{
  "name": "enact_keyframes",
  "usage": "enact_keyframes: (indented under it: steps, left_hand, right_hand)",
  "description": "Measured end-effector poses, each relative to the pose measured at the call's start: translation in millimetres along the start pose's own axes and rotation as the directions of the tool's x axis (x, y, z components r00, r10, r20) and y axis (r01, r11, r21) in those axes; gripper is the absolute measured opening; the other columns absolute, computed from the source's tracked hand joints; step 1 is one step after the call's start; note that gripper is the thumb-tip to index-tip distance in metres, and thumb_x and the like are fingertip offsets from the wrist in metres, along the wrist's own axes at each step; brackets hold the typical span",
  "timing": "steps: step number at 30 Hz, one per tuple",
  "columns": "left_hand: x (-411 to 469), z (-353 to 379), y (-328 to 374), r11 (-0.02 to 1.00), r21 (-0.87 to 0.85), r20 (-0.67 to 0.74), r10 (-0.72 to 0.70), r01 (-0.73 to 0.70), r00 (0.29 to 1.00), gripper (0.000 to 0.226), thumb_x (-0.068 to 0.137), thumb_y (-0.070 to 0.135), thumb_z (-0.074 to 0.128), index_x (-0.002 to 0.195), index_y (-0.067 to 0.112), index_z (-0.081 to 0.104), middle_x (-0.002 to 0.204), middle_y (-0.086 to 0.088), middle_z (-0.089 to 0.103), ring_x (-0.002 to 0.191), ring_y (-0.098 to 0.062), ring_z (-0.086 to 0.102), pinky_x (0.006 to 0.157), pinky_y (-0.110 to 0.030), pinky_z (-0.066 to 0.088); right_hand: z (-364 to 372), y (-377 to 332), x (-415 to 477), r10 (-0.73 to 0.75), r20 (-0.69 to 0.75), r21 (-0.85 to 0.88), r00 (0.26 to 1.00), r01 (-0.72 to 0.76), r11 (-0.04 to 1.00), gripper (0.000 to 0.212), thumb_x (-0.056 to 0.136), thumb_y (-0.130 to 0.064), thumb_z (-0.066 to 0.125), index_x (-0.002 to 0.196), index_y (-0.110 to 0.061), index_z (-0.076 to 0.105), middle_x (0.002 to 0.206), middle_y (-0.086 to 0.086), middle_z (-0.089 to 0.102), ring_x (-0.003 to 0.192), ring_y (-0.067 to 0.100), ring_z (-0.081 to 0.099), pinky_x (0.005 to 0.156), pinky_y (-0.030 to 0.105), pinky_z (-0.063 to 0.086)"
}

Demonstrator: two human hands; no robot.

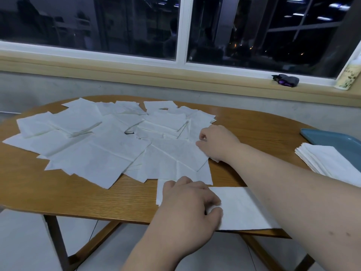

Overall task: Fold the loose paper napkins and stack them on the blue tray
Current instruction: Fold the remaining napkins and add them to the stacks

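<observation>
Several loose white paper napkins (101, 145) lie spread and overlapping across the wooden table (254, 122). A half-folded napkin (242, 208) lies at the table's near edge; my left hand (187, 204) lies on its left part, fingers bent, thumb on the paper. My right hand (216, 141) reaches forward and pinches the right corner of a loose napkin (175, 153) in the pile. At the far right, a stack of folded napkins (328, 163) sits on the blue tray (332, 137).
A windowsill runs behind the table, with a small dark cloth item (286, 80) and a patterned box (348, 75) on it. A dark gap (129, 132) shows in the middle of the pile. Table legs and pale floor tiles lie below the near edge.
</observation>
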State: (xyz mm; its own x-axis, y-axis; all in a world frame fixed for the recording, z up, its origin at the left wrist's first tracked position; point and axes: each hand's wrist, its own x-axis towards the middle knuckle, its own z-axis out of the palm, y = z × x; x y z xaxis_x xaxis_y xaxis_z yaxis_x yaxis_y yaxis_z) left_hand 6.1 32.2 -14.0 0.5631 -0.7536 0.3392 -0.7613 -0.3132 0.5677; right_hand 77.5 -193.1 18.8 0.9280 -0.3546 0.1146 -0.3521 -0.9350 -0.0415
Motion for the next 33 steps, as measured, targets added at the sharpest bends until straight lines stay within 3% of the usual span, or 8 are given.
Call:
enact_keyframes:
  steps: [5,10,18,23,25,29,31,33]
  left_hand:
    - [1.5,-0.7,0.8,1.000,0.006,0.010,-0.008,0.008,1.000,0.023,0.089,0.044,0.051,0.097,0.036,0.070,0.098,0.021,0.062,0.100,-0.001,0.042,0.096,-0.029,0.024]
    - [1.3,-2.2,0.5,1.000,-0.001,0.024,-0.020,0.020,1.000,0.022,0.090,0.045,0.050,0.096,0.036,0.070,0.098,0.021,0.062,0.101,-0.001,0.041,0.096,-0.028,0.024]
    - [2.0,-2.1,-0.6,1.000,0.004,0.027,-0.017,0.017,0.999,0.024,0.092,0.047,0.049,0.099,0.038,0.070,0.100,0.020,0.062,0.103,-0.001,0.041,0.099,-0.028,0.024]
    - [2.2,-2.4,-0.9,0.999,-0.027,0.027,-0.019,0.020,0.999,0.028,0.088,0.052,0.048,0.108,0.045,0.067,0.116,0.029,0.054,0.115,0.006,0.034,0.103,-0.027,0.022]
    - [1.9,-4.8,-1.1,0.997,-0.066,-0.034,-0.037,0.035,0.999,0.036,0.084,0.056,0.048,0.119,0.056,0.056,0.134,0.035,0.036,0.127,0.012,0.019,0.109,-0.026,0.018]
    - [-0.2,-13.3,3.1,0.958,-0.277,-0.142,-0.110,0.067,0.984,0.072,0.087,0.052,0.061,0.133,0.076,0.012,0.154,0.035,-0.001,0.142,0.011,-0.009,0.116,-0.030,0.011]
    - [-1.3,-16.6,8.9,0.924,-0.372,-0.131,-0.143,0.085,0.981,0.084,0.084,0.053,0.065,0.132,0.079,0.001,0.152,0.038,0.005,0.141,0.015,-0.002,0.114,-0.027,0.015]
    - [-1.7,-17.8,16.2,0.879,-0.463,-0.080,-0.173,0.117,0.982,0.087,0.083,0.051,0.069,0.130,0.081,0.002,0.140,0.046,0.029,0.130,0.023,0.027,0.104,-0.017,0.030]
  right_hand:
    - [4.4,-5.8,3.1,-0.122,-0.023,-0.112,0.992,0.118,0.987,0.029,0.102,-0.027,0.038,0.105,-0.018,0.065,0.103,0.001,0.060,0.093,0.022,0.055,0.073,0.037,0.049]
    - [9.4,-6.1,11.1,-0.109,-0.053,-0.148,0.993,0.100,0.984,0.021,0.101,-0.017,0.040,0.104,-0.015,0.061,0.102,0.003,0.059,0.087,0.022,0.055,0.064,0.032,0.041]
    - [-9.2,3.4,-0.8,0.089,-0.178,0.237,0.980,-0.045,0.970,0.022,0.097,-0.017,0.042,0.082,-0.019,0.057,0.084,-0.005,0.060,0.080,0.018,0.057,0.065,0.036,0.048]
    - [-48.2,2.3,-50.2,0.063,-0.271,0.348,0.961,0.036,0.937,0.017,0.103,-0.028,0.044,0.093,-0.026,0.058,0.089,-0.012,0.057,0.078,0.006,0.053,0.062,0.026,0.040]
    - [-61.3,2.3,-82.5,0.029,-0.276,0.374,0.961,0.080,0.924,0.014,0.103,-0.030,0.046,0.096,-0.028,0.058,0.087,-0.013,0.058,0.077,0.005,0.053,0.061,0.024,0.038]
    - [-78.6,0.1,-156.3,-0.043,-0.313,0.514,0.949,0.207,0.833,0.012,0.099,-0.035,0.051,0.090,-0.035,0.060,0.085,-0.012,0.063,0.082,0.007,0.058,0.065,0.028,0.046]
    - [-81.3,-0.7,-187.5,-0.027,-0.328,0.618,0.944,0.236,0.750,0.012,0.094,-0.042,0.052,0.086,-0.037,0.061,0.083,-0.006,0.065,0.075,0.013,0.060,0.065,0.033,0.046]
    - [-79.1,0.8,-208.1,0.032,-0.330,0.719,0.944,0.228,0.657,0.012,0.092,-0.044,0.058,0.085,-0.034,0.062,0.075,-0.002,0.062,0.067,0.017,0.057,0.060,0.033,0.045]
